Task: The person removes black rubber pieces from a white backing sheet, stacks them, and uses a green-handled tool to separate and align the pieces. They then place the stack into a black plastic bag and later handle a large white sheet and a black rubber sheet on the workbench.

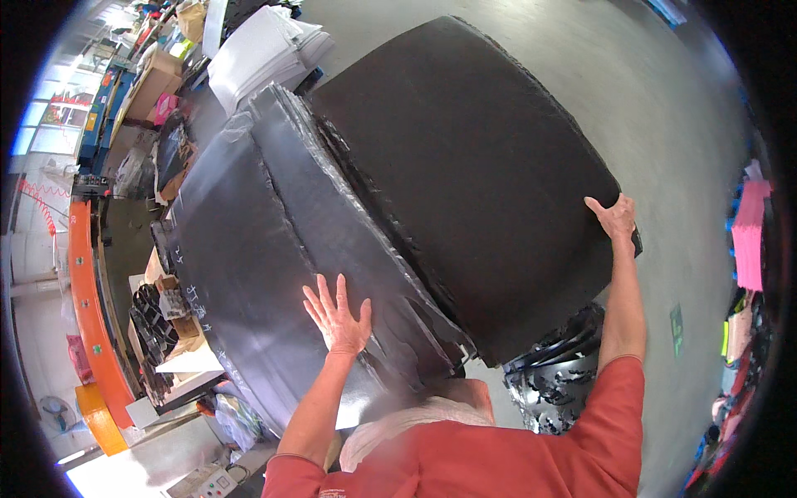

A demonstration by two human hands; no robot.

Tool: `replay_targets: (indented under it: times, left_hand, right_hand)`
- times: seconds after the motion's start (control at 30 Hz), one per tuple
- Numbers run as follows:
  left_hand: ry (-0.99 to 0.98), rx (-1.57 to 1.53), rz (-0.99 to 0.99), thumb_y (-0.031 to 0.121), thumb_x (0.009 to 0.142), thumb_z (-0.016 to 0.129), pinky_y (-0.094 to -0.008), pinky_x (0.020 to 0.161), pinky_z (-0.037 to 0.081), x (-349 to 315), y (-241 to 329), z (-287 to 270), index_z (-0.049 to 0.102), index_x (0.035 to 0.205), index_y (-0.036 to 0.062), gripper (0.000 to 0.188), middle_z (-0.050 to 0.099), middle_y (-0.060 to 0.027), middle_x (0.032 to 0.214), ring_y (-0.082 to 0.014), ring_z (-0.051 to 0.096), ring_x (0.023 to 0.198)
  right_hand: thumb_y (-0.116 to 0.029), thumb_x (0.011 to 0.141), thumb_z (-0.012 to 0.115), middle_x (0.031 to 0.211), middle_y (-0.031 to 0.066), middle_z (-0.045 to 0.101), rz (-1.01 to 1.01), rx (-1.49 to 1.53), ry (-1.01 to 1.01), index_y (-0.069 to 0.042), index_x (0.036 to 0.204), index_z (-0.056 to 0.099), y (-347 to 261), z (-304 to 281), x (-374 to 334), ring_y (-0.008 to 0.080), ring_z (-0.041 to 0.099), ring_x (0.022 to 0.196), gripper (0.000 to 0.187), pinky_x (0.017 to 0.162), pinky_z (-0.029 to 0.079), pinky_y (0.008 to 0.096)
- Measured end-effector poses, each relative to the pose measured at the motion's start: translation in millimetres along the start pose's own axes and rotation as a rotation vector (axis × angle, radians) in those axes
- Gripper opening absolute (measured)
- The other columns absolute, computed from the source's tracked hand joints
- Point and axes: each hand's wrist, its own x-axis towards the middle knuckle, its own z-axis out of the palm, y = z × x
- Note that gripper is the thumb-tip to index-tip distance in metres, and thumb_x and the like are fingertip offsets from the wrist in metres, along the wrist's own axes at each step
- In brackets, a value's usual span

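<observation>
My left hand [340, 322] lies with its fingers spread on a glossy black sheet [237, 241] at the left, which has a ragged seam and pale marks along its outer edge. To the right is a large matte black sheet [465, 158], seemingly foam, with rounded corners. At this sheet's right edge, my right hand [615, 217] grips the rim, thumb on top and the other fingers partly hidden at the edge. Between the two sheets runs a stack of rough layered edges [365, 207], some wrapped in clear film.
White sheets [267, 54] are stacked beyond the black ones. Crumpled black plastic [556, 373] sits low, near my right arm. An orange beam [98, 311] and a cluttered bench [178, 332] stand at the left. Pink blocks [751, 232] are at the far right, across the grey floor [664, 141].
</observation>
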Motion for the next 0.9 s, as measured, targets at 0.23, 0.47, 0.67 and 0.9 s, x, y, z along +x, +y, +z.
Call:
replay_targets:
  times: [0.23, 0.47, 0.67, 0.9]
  left_hand:
    - [0.054, -0.037, 0.028, 0.043, 0.089, 0.074, -0.0667, 0.124, 0.006, 0, -2, 1, 0.034, 0.161, 0.0173, 0.086, 0.015, -0.0195, 0.171, -0.0542, 0.003, 0.155]
    - [0.035, -0.018, 0.001, 0.046, 0.094, 0.067, -0.0650, 0.125, 0.007, -2, 1, -3, 0.030, 0.163, 0.0181, 0.083, 0.016, -0.0204, 0.170, -0.0522, 0.003, 0.156]
    - [0.016, -0.052, -0.022, 0.050, 0.095, 0.066, -0.0662, 0.124, 0.005, -2, 3, -7, 0.033, 0.161, 0.0165, 0.081, 0.015, -0.0212, 0.170, -0.0539, 0.001, 0.155]
    - [-0.001, -0.121, -0.072, 0.057, 0.097, 0.057, -0.0616, 0.127, 0.003, -2, 0, -16, 0.042, 0.159, 0.0177, 0.074, 0.018, -0.0184, 0.171, -0.0505, 0.001, 0.157]
  right_hand:
    - [-0.067, 0.075, 0.080, 0.134, 0.0242, 0.060, -0.051, -0.124, 0.092, 0.006, 0.136, 0.053, -6, -12, -3, 0.0434, 0.057, 0.127, 0.098, 0.107, 0.049, 0.0505]
    - [-0.040, 0.086, 0.074, 0.109, 0.0231, 0.075, -0.212, 0.048, -0.052, 0.004, 0.109, 0.072, -12, -59, -2, 0.0367, 0.071, 0.101, 0.049, 0.089, 0.054, 0.0470]
    - [-0.036, 0.088, 0.074, 0.077, 0.0111, 0.068, -0.498, 0.441, -0.196, 0.004, 0.090, 0.070, -83, -81, -103, 0.0260, 0.064, 0.076, 0.040, 0.073, 0.050, 0.0411]
    - [-0.024, 0.089, 0.077, 0.069, 0.0069, 0.067, -0.636, 0.821, -0.605, 0.004, 0.089, 0.072, -185, -129, -340, 0.0107, 0.059, 0.066, 0.028, 0.060, 0.049, 0.0345]
